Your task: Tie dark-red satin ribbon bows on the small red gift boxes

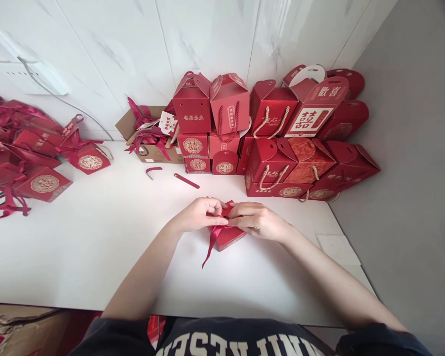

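A small red gift box (232, 239) stands on the white table (126, 257) in front of me, its top partly covered by my fingers. A dark pink ribbon (213, 239) hangs from the top of the box, one tail trailing down its left side. My left hand (203, 215) is closed in a pinch on the ribbon at the top of the box. Close against it, my right hand (257, 220) also pinches at the ribbon, its fingertips touching near the left ones. The exact spot between the fingertips is hidden.
Red gift boxes (270, 163) with rope handles are stacked at the back right. More ribboned boxes (40, 183) pile up at the left. A cardboard box (157, 155) holds ribbons. Two loose red strips (186, 181) lie before it. A grey wall (404, 163) bounds the right.
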{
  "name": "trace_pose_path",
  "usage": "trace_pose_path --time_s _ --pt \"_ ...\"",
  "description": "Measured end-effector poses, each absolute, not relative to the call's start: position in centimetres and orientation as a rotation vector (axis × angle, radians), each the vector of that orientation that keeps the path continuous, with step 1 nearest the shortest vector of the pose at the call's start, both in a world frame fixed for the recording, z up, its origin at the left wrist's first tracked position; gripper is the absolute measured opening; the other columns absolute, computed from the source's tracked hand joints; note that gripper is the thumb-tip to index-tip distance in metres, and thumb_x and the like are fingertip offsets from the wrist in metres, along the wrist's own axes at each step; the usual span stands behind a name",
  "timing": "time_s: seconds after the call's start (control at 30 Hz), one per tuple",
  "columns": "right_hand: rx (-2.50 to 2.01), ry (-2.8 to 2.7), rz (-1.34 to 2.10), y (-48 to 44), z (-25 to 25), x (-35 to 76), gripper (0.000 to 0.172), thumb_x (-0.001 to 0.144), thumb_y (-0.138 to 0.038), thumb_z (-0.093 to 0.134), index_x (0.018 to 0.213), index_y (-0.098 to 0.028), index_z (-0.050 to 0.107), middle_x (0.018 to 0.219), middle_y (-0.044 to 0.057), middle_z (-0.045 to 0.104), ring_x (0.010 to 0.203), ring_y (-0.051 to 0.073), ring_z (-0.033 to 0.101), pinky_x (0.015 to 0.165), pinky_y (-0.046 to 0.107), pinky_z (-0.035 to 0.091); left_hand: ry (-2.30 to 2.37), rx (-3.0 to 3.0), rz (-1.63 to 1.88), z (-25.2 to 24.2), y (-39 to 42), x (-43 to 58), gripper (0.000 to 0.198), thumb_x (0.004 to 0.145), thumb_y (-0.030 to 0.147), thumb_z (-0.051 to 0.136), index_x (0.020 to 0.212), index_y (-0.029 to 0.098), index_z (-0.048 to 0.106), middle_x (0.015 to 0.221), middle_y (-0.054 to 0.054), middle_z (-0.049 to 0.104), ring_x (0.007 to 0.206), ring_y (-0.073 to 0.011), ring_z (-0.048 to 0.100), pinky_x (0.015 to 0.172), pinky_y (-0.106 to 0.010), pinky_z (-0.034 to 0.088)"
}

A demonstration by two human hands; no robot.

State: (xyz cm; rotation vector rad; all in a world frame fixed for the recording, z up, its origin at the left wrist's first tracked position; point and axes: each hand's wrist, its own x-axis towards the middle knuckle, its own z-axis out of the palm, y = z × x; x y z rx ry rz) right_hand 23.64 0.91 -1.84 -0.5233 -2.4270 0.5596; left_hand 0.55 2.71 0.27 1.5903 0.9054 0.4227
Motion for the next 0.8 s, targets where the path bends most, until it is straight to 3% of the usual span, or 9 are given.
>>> trace_pose_path --time_s 0.13,0.3,0.43,0.5,0.57,0.63,0.7,0.8 --pt "-0.537 -2.371 0.626 0.8 -1.5 23.5 0.024 0.094 -0.018 0.049 0.104 -0.027 0.069 0.098 0.006 0.071 0.096 0.020 0.064 0.096 0.041 0.049 0.925 1.604 0.479 0.3 2.5 0.9 0.040 0.061 0.035 0.084 0.066 0.016 0.048 0.081 -0.003 0.060 0.083 -0.0182 0.063 0.081 -0.036 0.049" --pt "-0.686 -2.173 0.869 0.6 -1.6 23.1 0.012 0.088 -0.022 0.062 0.100 -0.023 0.064 0.095 0.005 0.069 0.092 0.020 0.062 0.093 0.042 0.047 0.929 1.688 0.430 1.5 2.1 1.1 0.032 0.070 0.033 0.076 0.071 0.017 0.048 0.079 -0.001 0.062 0.080 -0.0174 0.063 0.085 -0.040 0.050" --pt "-0.797 -2.109 0.928 0.4 -1.8 22.9 0.009 0.086 -0.027 0.067 0.093 -0.022 0.065 0.094 0.006 0.067 0.089 0.020 0.061 0.086 0.037 0.049 0.981 1.903 0.426 2.3 1.5 1.2 0.026 0.075 0.032 0.071 0.072 0.018 0.049 0.075 0.003 0.066 0.068 -0.0121 0.062 0.107 -0.050 0.035" --pt "-0.817 -2.103 0.950 0.4 -1.8 22.9 0.005 0.087 -0.026 0.066 0.090 -0.022 0.066 0.091 0.005 0.067 0.086 0.018 0.061 0.083 0.034 0.049 0.996 1.998 0.447 2.4 1.1 1.3 0.024 0.078 0.031 0.069 0.073 0.019 0.049 0.069 0.006 0.064 0.059 -0.0091 0.058 0.111 -0.049 0.032" --pt "-0.827 -2.082 0.968 0.3 -1.8 22.8 0.003 0.088 -0.024 0.064 0.088 -0.022 0.066 0.090 0.004 0.067 0.084 0.017 0.061 0.081 0.033 0.049 1.020 2.038 0.468 2.4 0.6 1.4 0.020 0.080 0.029 0.066 0.074 0.020 0.050 0.069 0.006 0.063 0.059 -0.0093 0.057 0.101 -0.042 0.042" --pt "-0.835 -2.048 0.980 0.3 -1.9 22.7 0.002 0.088 -0.023 0.064 0.088 -0.021 0.065 0.090 0.004 0.067 0.084 0.016 0.061 0.080 0.032 0.049 1.072 2.054 0.487 2.5 -0.1 1.5 0.013 0.082 0.025 0.062 0.077 0.021 0.051 0.076 0.005 0.064 0.067 -0.0115 0.061 0.082 -0.032 0.050" --pt "-0.841 -2.016 0.980 0.2 -2.0 22.6 0.002 0.088 -0.023 0.064 0.087 -0.021 0.064 0.090 0.003 0.067 0.083 0.016 0.061 0.080 0.031 0.049 1.147 2.128 0.499 2.6 -0.9 1.8 0.005 0.084 0.022 0.057 0.082 0.022 0.052 0.081 0.003 0.065 0.072 -0.0128 0.062 0.068 -0.026 0.048" --pt "-0.873 -1.994 0.951 0.0 -2.2 22.3 0.001 0.086 -0.022 0.064 0.086 -0.021 0.063 0.087 0.003 0.066 0.081 0.016 0.060 0.078 0.032 0.049 1.260 2.393 0.459 2.3 -2.0 2.1 0.006 0.086 0.017 0.051 0.086 0.023 0.054 0.073 0.004 0.062 0.060 -0.0121 0.057 0.057 -0.025 0.041"
